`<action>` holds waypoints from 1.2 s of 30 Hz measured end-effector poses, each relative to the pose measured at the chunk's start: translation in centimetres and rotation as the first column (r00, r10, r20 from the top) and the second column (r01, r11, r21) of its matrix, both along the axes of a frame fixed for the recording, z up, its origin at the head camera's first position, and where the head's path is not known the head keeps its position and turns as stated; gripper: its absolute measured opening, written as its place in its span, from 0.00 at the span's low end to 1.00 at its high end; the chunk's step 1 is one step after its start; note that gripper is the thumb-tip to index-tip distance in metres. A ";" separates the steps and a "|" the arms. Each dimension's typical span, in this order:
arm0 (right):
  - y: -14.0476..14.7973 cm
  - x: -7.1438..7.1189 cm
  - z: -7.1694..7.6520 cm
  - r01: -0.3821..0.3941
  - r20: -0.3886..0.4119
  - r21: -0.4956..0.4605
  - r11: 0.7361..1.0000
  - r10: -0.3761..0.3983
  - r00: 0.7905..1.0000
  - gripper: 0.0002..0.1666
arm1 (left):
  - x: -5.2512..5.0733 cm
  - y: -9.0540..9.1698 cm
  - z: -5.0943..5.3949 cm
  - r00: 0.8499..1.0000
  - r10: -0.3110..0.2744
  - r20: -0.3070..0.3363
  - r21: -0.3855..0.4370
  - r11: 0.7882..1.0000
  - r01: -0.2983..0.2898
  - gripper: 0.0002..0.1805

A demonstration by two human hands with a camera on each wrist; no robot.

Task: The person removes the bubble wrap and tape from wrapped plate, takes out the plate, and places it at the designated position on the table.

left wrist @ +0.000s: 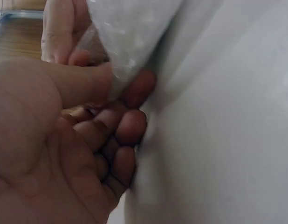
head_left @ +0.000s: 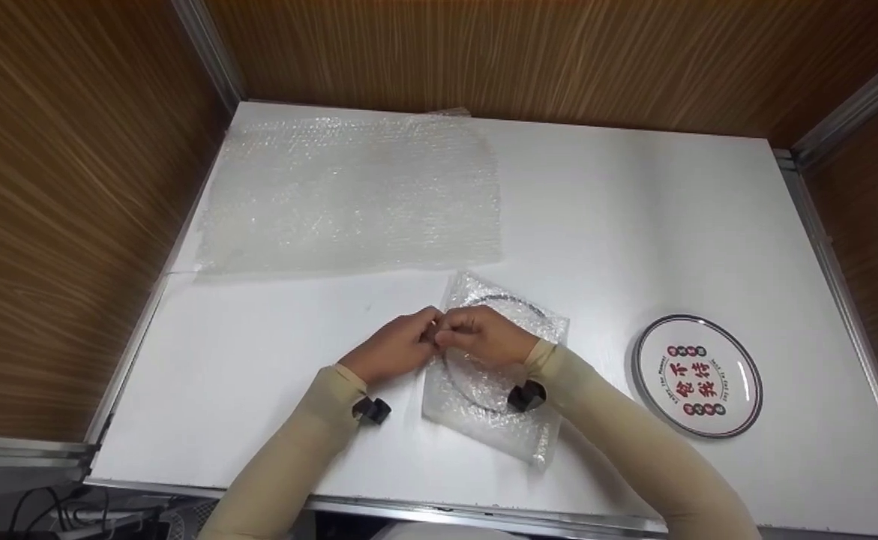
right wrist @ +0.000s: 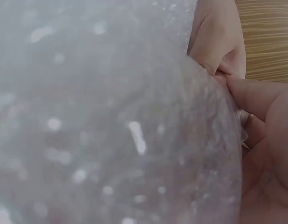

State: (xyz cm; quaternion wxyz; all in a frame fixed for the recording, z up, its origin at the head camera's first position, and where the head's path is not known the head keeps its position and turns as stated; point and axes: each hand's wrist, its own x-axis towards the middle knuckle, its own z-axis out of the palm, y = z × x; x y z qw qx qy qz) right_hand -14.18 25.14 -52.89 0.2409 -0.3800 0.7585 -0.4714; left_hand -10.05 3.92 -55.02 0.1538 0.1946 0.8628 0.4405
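A round plate with a dark rim shows through a bubble wrap package lying tilted near the table's front. At the package's left edge, my left hand pinches a fold of the bubble wrap between thumb and forefinger, its other fingers curled. My right hand reaches across the package and pinches the same edge, its fingertips meeting the left hand's. In the right wrist view the bubble wrap fills most of the frame, with the right thumb against its edge. Some fingertips are hidden.
To the right lies an unwrapped white plate with a dark rim and red characters. Flat bubble wrap sheets cover the back left of the white table. Wood-patterned panels stand around the back and sides.
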 end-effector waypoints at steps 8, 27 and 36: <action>-0.4 -0.2 0.1 0.171 -0.061 0.063 0.983 -0.167 0.984 0.09 | -0.7 -0.7 -0.9 0.999 0.009 0.049 0.105 0.994 -0.014 0.14; -1.5 0.5 0.3 0.135 -0.078 0.084 0.987 -0.129 0.989 0.15 | -0.8 1.4 -1.0 0.995 0.058 -0.083 -0.070 0.996 -0.064 0.13; -0.4 0.3 -1.3 0.147 0.111 -0.044 0.988 -0.142 0.984 0.13 | -0.6 1.7 -1.1 0.993 0.073 -0.088 -0.084 0.993 -0.080 0.14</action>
